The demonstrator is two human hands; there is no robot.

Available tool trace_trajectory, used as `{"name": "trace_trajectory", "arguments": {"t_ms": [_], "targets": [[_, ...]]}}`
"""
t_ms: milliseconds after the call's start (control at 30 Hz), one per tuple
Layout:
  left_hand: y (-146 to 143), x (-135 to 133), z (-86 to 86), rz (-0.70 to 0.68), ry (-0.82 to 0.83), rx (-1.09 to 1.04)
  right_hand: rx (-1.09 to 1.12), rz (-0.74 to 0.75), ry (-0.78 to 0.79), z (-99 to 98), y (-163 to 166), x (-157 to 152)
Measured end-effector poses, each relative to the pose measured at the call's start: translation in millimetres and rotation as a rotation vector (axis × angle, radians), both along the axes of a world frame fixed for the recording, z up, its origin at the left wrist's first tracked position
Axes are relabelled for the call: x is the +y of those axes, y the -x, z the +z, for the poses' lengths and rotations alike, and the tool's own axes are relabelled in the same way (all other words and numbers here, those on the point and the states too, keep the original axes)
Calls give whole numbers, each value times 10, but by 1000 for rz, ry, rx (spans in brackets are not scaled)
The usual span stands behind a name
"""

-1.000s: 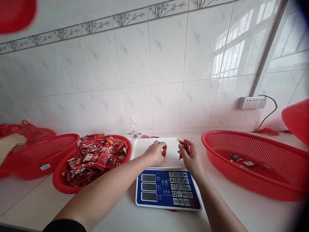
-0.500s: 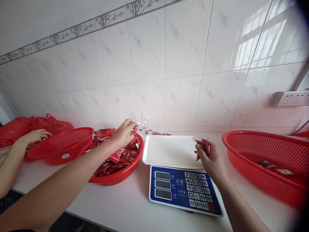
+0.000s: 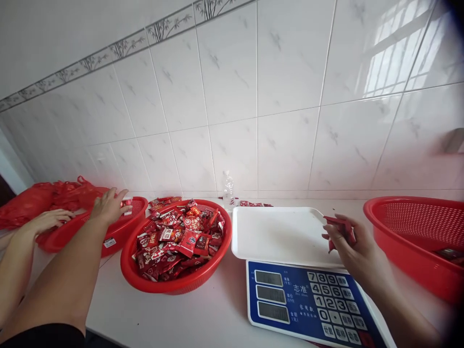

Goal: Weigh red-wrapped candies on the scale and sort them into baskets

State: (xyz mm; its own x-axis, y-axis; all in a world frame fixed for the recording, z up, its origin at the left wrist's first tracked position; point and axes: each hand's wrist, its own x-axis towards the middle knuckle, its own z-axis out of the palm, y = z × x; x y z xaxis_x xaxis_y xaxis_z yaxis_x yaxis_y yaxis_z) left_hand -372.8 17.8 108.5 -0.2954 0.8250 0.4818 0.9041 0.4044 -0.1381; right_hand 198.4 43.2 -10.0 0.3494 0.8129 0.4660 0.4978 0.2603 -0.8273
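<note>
My left hand [image 3: 108, 206] reaches far left over the rim of a red mesh basket [image 3: 139, 209], fingers stretched out, with a small red packet [image 3: 126, 201] right at the fingertips. My right hand [image 3: 350, 240] hovers at the right edge of the white scale tray [image 3: 279, 234], closed on a few red packets [image 3: 339, 224]. Between my hands stands a round red basket [image 3: 177, 285] heaped with red snack packets [image 3: 177, 237].
The blue keypad scale [image 3: 308, 304] sits in front of the tray. A large red basket [image 3: 409, 241] stands at the right. Another person's hand [image 3: 49, 218] rests by red plastic bags [image 3: 39, 200] at far left. A small clear bottle [image 3: 227, 186] stands against the tiled wall.
My left hand has moved from the scale tray, across the heaped basket, to the basket further left. My right hand has stayed by the tray with its packets. My view has turned left.
</note>
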Motion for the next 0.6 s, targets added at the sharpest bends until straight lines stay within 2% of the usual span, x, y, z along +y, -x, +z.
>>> {"name": "trace_trajectory", "arguments": {"t_ms": [133, 233, 300, 367, 533, 600], "targets": [[-43, 157, -117, -2, -32, 25, -97, -51, -14, -14, 0, -3], [-414, 379, -136, -166, -98, 84, -222, -28, -82, -34, 33, -31], [-843, 515, -151, -332, -131, 83, -328, 42, -118, -45, 76, -70], [-1391, 574, -183, -525, -95, 18, -431, 115, -112, -51, 126, -112], [-2797, 378, -368, -999, 259, -138, -563, 194, -41, -45, 166, -152], [-3203, 295, -476, -1097, 397, -186, -569, 184, -51, -44, 139, -134]]}}
